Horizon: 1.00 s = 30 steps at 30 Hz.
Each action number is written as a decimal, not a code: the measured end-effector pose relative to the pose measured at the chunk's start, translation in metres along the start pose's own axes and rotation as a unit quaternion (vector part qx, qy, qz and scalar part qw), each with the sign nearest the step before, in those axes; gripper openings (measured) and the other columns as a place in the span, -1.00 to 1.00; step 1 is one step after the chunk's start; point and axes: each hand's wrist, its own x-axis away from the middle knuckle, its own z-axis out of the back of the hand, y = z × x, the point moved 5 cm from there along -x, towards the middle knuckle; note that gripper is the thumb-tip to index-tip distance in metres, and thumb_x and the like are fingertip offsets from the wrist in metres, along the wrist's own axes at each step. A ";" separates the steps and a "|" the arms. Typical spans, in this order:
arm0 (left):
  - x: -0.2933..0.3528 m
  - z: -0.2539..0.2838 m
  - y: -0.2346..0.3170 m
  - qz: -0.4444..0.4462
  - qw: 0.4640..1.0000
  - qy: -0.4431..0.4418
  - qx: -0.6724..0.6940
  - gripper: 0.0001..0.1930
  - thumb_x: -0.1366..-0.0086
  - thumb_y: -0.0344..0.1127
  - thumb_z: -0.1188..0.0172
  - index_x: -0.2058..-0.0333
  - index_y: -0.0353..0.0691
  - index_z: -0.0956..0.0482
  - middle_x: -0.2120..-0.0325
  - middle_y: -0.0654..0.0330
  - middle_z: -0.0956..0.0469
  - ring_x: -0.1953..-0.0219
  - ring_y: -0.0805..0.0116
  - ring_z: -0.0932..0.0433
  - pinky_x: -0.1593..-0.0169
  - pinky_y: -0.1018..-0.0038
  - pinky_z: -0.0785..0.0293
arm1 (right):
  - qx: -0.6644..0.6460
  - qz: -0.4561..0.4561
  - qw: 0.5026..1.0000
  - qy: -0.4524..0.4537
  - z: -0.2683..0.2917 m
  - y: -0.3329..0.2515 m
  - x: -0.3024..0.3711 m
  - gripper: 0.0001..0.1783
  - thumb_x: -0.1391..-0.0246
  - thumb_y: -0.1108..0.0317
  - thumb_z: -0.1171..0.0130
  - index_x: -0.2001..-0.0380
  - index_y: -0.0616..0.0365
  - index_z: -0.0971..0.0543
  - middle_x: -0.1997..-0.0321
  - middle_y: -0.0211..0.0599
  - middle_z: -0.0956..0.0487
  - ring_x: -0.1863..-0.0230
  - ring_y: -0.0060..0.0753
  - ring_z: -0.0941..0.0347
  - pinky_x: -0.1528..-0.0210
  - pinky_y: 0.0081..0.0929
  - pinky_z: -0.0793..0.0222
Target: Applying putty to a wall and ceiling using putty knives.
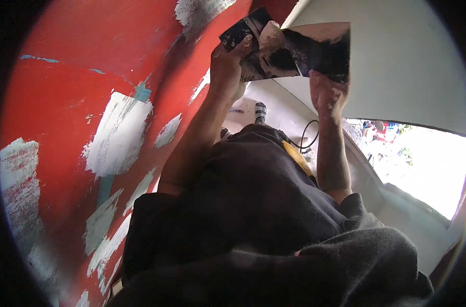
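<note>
Two broad, shiny dark filler scrapers are raised in front of me, their blades meeting or overlapping near the top centre. My left hand (226, 66) is closed round the left scraper (280, 60). A lump of pale filler (271, 38) seems to lie on that blade, though reflections blur its outline. In my right hand (329, 93), fingers closed, is the wider right scraper (322, 53), with a pinkish-beige smear or reflection along its far edge. Whitish residue marks the skin of both hands. The handles are hidden by the hands and blades.
A red wall (64, 102) with white filler patches (120, 133) rises close on my left. On the right stand a pale panel (396, 61) and a bright opening (422, 163). Below are my sandalled foot (260, 112), a dark cable loop (310, 134) and a yellow object (297, 157).
</note>
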 end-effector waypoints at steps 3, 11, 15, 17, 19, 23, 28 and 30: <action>0.005 0.003 -0.002 0.011 0.999 0.033 -0.020 -0.71 -0.17 -0.55 -0.05 0.12 -0.34 -0.29 0.28 0.07 -0.48 0.31 0.28 -0.57 0.34 0.32 -0.64 | 0.135 0.031 0.984 -0.113 -0.019 0.003 0.012 -0.32 0.17 0.60 -0.09 -0.12 0.25 -0.20 0.00 -0.24 -0.35 -0.05 -0.34 -0.28 -0.08 -0.42 -0.20; 0.002 -0.004 -0.006 0.030 0.999 -0.032 -0.013 -0.78 -0.19 -0.52 -0.04 0.16 -0.36 -0.34 0.34 0.08 -0.51 0.37 0.31 -0.58 0.37 0.36 -0.63 | 0.409 0.110 0.884 -0.198 -0.035 0.001 0.005 -0.22 0.44 0.83 0.15 -0.04 0.20 -0.30 -0.02 -0.04 -0.25 -0.16 -0.03 -0.16 -0.15 -0.21 -0.21; 0.001 -0.010 -0.008 0.072 0.996 -0.040 -0.037 -0.76 -0.22 -0.43 -0.02 0.14 -0.39 -0.36 0.29 0.07 -0.51 0.30 0.30 -0.57 0.25 0.42 -0.59 | 0.504 0.153 0.827 -0.199 -0.015 0.010 -0.006 -0.21 0.45 0.84 0.10 -0.02 0.10 -0.32 -0.02 -0.02 -0.25 -0.10 0.08 -0.20 -0.11 -0.23 -0.24; 0.000 -0.008 -0.008 0.069 0.996 -0.053 -0.007 -0.75 -0.21 -0.43 -0.02 0.14 -0.40 -0.38 0.29 0.08 -0.52 0.29 0.30 -0.57 0.22 0.42 -0.58 | 0.577 0.088 0.791 -0.185 0.007 0.023 -0.002 -0.23 0.42 0.82 0.12 -0.02 0.08 -0.33 -0.04 0.00 -0.29 -0.11 0.04 -0.22 -0.13 -0.27 -0.22; 0.000 -0.017 -0.011 0.068 0.994 -0.083 -0.006 -0.75 -0.20 -0.41 -0.03 0.16 -0.37 -0.43 0.29 0.10 -0.53 0.27 0.33 -0.55 0.13 0.39 -0.53 | 0.532 0.018 0.834 -0.143 0.071 0.052 -0.001 -0.23 0.39 0.81 0.15 -0.04 0.06 -0.32 -0.03 -0.02 -0.32 -0.11 -0.02 -0.24 -0.12 -0.31 -0.21; -0.007 -0.004 -0.018 0.060 0.982 -0.009 -0.178 -0.80 -0.19 -0.43 -0.04 0.20 -0.31 -0.46 0.31 0.14 -0.53 0.32 0.33 -0.55 0.21 0.38 -0.53 | 0.418 -0.084 0.902 -0.070 0.113 0.049 0.009 -0.25 0.32 0.76 0.20 -0.09 0.09 -0.27 0.00 -0.13 -0.37 -0.15 -0.23 -0.25 -0.12 -0.45 -0.14; -0.022 0.033 -0.060 0.104 0.984 0.017 -0.142 -0.88 -0.15 -0.42 -0.11 0.32 -0.28 -0.51 0.47 0.19 -0.53 0.49 0.39 -0.51 0.38 0.38 -0.50 | 0.590 -0.019 0.776 -0.220 0.019 -0.008 0.004 -0.27 0.31 0.78 0.23 -0.04 0.03 -0.35 -0.05 -0.11 -0.37 -0.10 -0.08 -0.31 -0.11 -0.30 -0.24; -0.020 0.036 -0.068 0.098 0.979 0.060 -0.169 -0.89 -0.14 -0.43 -0.13 0.33 -0.26 -0.51 0.47 0.19 -0.52 0.50 0.39 -0.50 0.38 0.38 -0.50 | 0.596 -0.047 0.772 -0.216 0.009 -0.003 0.011 -0.30 0.28 0.77 0.22 -0.02 -0.01 -0.36 -0.02 -0.14 -0.38 -0.07 -0.05 -0.33 -0.07 -0.27 -0.29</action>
